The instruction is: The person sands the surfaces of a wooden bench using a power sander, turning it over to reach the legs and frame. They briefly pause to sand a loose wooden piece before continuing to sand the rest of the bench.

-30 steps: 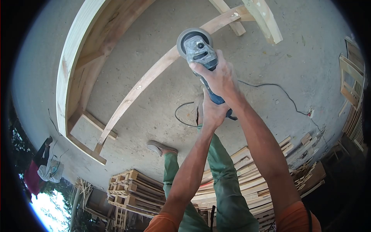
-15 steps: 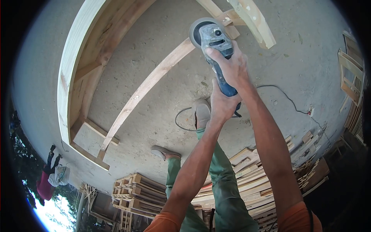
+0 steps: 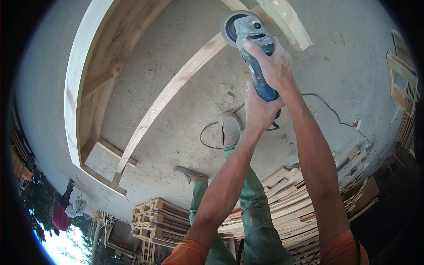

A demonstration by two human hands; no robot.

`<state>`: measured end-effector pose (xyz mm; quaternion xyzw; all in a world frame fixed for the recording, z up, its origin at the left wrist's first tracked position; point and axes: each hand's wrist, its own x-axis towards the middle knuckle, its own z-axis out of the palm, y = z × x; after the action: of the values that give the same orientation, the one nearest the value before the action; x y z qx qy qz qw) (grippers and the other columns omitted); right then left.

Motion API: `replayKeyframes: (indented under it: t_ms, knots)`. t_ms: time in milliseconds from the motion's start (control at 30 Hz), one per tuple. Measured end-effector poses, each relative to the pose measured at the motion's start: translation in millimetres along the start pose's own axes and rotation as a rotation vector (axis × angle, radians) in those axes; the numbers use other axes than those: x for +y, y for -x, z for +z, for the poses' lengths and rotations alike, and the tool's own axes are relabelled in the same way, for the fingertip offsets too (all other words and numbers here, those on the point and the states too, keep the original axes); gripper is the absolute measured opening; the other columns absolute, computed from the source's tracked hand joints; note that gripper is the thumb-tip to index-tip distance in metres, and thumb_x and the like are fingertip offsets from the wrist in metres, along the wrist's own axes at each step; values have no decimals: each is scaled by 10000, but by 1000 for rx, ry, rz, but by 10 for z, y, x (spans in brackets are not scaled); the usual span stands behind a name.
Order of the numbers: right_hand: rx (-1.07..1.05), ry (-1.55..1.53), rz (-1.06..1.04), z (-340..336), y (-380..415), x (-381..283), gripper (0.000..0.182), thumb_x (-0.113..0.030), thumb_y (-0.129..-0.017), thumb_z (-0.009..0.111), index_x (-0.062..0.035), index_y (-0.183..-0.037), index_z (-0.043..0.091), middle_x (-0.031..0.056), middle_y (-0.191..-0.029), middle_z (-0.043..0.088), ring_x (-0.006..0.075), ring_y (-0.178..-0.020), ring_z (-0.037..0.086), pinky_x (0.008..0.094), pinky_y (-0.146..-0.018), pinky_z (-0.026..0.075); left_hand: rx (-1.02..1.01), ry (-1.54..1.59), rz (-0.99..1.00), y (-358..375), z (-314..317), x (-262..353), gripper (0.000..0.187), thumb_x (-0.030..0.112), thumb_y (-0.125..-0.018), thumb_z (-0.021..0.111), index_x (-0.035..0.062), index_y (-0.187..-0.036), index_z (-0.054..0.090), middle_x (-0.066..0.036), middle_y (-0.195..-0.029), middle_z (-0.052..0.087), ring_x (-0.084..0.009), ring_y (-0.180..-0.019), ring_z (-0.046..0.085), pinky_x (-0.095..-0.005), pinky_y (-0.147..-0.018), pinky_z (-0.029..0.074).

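Angle grinder (image 3: 251,48), grey dusty metal head with round disc guard and blue body, sits on the far end of the wooden rail (image 3: 176,86) of a frame, right hand (image 3: 270,66) wrapped over its head, left hand (image 3: 259,109) clenched around its rear handle.

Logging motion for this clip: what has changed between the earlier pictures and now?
The angle grinder, gripped in both hands, has travelled along the curved wooden rail toward its far end, up and right in the view. The right hand keeps its grip near the head and the left hand stays on the blue rear handle. Nothing was let go. The wooden frame, cord and stacked pallets lie as before.
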<state>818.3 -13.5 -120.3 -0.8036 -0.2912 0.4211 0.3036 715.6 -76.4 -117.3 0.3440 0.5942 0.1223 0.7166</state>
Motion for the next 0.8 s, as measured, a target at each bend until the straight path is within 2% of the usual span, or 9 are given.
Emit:
replayKeyframes:
  t_ms: [67, 167, 367, 567, 600, 633, 700, 733, 800]
  knots:
    - [-51, -6, -19, -5, 2, 9, 951, -683, -752, 761, 94, -1275, 597, 265, -1049, 712, 349, -962, 734, 417, -862, 584, 2, 15, -3, 37, 35, -5, 731, 282, -751, 883, 21, -1291, 466, -126, -1142, 662, -210, -995, 665, -367, -870, 545]
    - [-140, 19, 46, 56, 381, 54, 936, -671, -759, 762, 85, -1281, 579, 265, -1075, 699, 351, -982, 726, 434, -860, 578, 69, 63, -56, 445, 0, -181, 728, 272, -765, 879, 17, -1295, 451, -131, -1138, 655, -202, -995, 660, -362, -858, 549]
    - [-398, 21, 248, 117, 1826, -22, 944, -620, -780, 788, 65, -1356, 489, 299, -1150, 659, 418, -1073, 681, 486, -934, 531, 177, 157, -235, 1997, -194, -489, 752, 276, -769, 897, 11, -1294, 428, -140, -1151, 641, -209, -1020, 653, -368, -863, 553]
    - [-476, 54, 246, 7, 2889, -608, 937, -524, -760, 853, 56, -1387, 467, 256, -1235, 645, 354, -1152, 654, 430, -968, 513, 141, 74, -416, 3244, -644, -10, 684, 298, -772, 843, 6, -1250, 451, -192, -1088, 664, -291, -1010, 687, -424, -857, 543]
    - [-500, 90, 331, -12, 3006, -755, 941, -506, -756, 860, 56, -1396, 460, 248, -1239, 646, 341, -1150, 655, 425, -963, 514, 150, 102, -383, 3423, -721, 50, 657, 300, -766, 814, -2, -1223, 452, -230, -1055, 670, -353, -987, 697, -458, -856, 536]
    - [-530, 131, 422, -20, 3167, -883, 945, -488, -752, 867, 55, -1405, 452, 241, -1243, 648, 328, -1148, 656, 419, -959, 515, 185, 129, -374, 3639, -804, 94, 657, 300, -766, 814, -2, -1223, 452, -230, -1055, 670, -353, -987, 697, -458, -856, 536]
    - [-523, 128, 309, 25, 3528, -1002, 856, -434, -780, 857, 49, -1379, 481, 209, -1205, 665, 295, -1077, 673, 404, -920, 527, 130, 20, -393, 3970, -1061, 247, 656, 310, -761, 808, -7, -1211, 450, -261, -1041, 670, -410, -984, 693, -492, -856, 530]
    - [-517, 41, 364, 46, 3739, -1104, 811, -414, -796, 849, 45, -1365, 497, 189, -1183, 671, 269, -1042, 673, 386, -894, 531, 142, 4, -313, 4158, -1154, 179, 676, 326, -764, 793, -10, -1230, 438, -277, -1040, 668, -448, -981, 685, -508, -852, 527]
    - [-485, 11, 340, 167, 4068, -1312, 689, -328, -831, 833, 32, -1336, 532, 130, -1123, 677, 202, -964, 661, 338, -832, 533, 174, 62, -219, 4477, -1358, 72, 681, 332, -765, 791, -8, -1235, 435, -273, -1041, 669, -445, -981, 686, -506, -851, 528]
